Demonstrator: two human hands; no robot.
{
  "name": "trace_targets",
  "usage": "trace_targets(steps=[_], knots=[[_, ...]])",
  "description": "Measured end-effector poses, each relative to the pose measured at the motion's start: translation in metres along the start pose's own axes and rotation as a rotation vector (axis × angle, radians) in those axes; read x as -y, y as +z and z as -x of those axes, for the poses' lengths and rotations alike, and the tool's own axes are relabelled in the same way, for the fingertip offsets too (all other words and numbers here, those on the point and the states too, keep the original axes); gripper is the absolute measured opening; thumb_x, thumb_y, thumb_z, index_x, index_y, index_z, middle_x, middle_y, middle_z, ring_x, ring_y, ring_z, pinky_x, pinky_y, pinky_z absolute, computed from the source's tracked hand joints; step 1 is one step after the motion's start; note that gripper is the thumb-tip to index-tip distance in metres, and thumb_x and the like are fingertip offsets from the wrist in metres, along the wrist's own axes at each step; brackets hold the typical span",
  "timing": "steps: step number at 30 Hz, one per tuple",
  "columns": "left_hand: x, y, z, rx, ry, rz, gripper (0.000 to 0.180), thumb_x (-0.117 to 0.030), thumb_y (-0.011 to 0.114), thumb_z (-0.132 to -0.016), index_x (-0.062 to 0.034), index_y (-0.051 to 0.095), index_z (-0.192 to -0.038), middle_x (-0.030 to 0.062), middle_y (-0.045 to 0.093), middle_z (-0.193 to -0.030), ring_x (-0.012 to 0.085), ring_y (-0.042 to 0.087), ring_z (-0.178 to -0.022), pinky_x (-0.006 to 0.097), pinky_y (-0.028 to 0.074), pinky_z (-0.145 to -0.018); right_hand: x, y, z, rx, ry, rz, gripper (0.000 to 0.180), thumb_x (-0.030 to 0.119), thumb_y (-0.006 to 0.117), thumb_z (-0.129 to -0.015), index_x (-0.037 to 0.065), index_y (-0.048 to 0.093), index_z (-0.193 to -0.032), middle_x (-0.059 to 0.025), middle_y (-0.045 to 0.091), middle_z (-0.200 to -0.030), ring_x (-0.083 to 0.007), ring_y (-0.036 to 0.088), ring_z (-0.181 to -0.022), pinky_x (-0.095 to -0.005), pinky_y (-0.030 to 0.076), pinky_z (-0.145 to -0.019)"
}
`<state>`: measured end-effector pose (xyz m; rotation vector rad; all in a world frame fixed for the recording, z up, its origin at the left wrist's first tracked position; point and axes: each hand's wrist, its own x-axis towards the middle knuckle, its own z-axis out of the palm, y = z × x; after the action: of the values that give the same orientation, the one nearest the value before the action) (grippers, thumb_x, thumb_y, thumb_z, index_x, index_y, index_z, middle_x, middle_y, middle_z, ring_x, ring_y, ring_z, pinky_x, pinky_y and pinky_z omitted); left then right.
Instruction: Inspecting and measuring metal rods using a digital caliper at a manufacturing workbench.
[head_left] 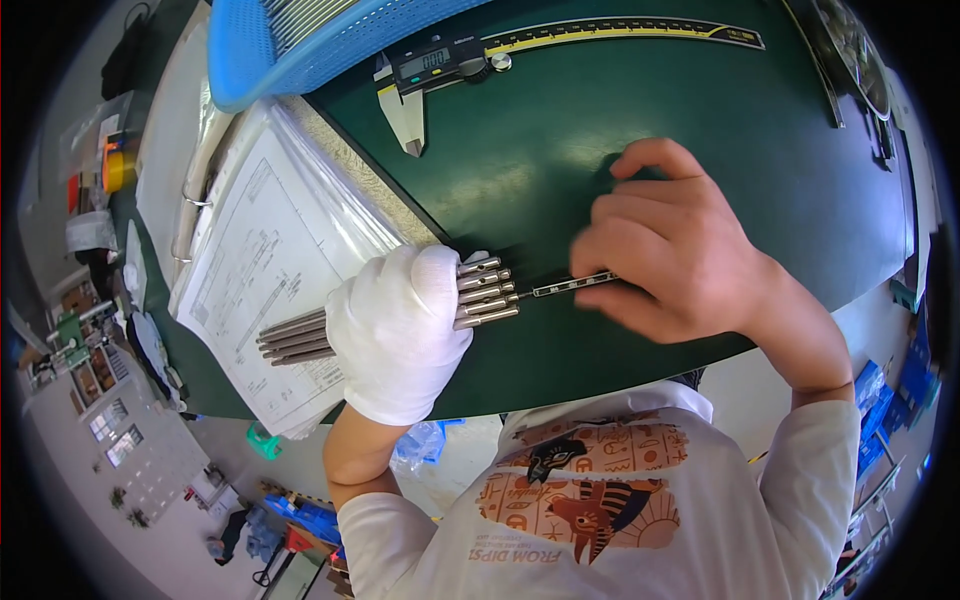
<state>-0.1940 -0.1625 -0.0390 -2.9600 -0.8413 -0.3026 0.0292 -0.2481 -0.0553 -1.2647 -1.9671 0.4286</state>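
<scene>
Metal rods (487,293) lie bundled in my gloved left hand (400,332), fingers closed around them, partly over printed drawings (255,255). Above the green surface (560,365), my bare right hand (680,255) pinches a slim tool (568,285), tip at the rod ends.

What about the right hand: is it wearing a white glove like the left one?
No, the right hand shows bare skin, while the left hand wears a white glove.
</scene>
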Motion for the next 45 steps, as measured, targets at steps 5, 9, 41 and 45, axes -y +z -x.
trace_targets(steps=[5, 9, 41, 45], knots=[[0.0, 0.0, 0.001, 0.0, 0.005, 0.018, 0.031, -0.014, 0.07, -0.062, -0.0123, 0.053, -0.088, 0.003, 0.052, -0.072, 0.0234, 0.055, -0.059, 0.04, 0.041, -0.051, -0.001, -0.005, 0.004, 0.199, 0.012, 0.093, 0.024, 0.025, 0.072, -0.073, 0.009, 0.053, -0.076, -0.0033, 0.052, -0.064, -0.0228, 0.054, -0.059, -0.0383, 0.044, -0.081], [0.0, -0.001, 0.0, 0.032, -0.004, 0.012, 0.031, -0.015, 0.07, -0.062, -0.0123, 0.053, -0.088, 0.0031, 0.053, -0.072, 0.0234, 0.055, -0.059, 0.04, 0.041, -0.051, -0.002, -0.004, -0.001, 0.041, -0.021, 0.062, 0.024, 0.025, 0.072, -0.073, 0.01, 0.054, -0.077, -0.0032, 0.052, -0.065, -0.0224, 0.054, -0.06, -0.0396, 0.044, -0.084], [0.003, 0.001, 0.002, 0.037, 0.0, 0.004, 0.034, -0.016, 0.071, -0.061, -0.0126, 0.053, -0.089, 0.0027, 0.053, -0.074, 0.0231, 0.055, -0.061, 0.039, 0.04, -0.051, 0.001, 0.01, -0.002, -0.053, 0.011, 0.07, 0.02, 0.023, 0.072, -0.076, 0.01, 0.058, -0.077, -0.0027, 0.053, -0.066, -0.0226, 0.053, -0.058, -0.0432, 0.043, -0.084], [0.002, 0.0, 0.002, -0.007, -0.003, 0.0, 0.024, -0.014, 0.065, -0.065, -0.0119, 0.051, -0.085, 0.0033, 0.049, -0.07, 0.0223, 0.053, -0.059, 0.039, 0.039, -0.049, 0.004, 0.006, -0.007, 0.026, -0.032, 0.139, 0.019, 0.021, 0.071, -0.074, 0.01, 0.057, -0.074, -0.0036, 0.054, -0.068, -0.0228, 0.055, -0.06, -0.043, 0.043, -0.085]])
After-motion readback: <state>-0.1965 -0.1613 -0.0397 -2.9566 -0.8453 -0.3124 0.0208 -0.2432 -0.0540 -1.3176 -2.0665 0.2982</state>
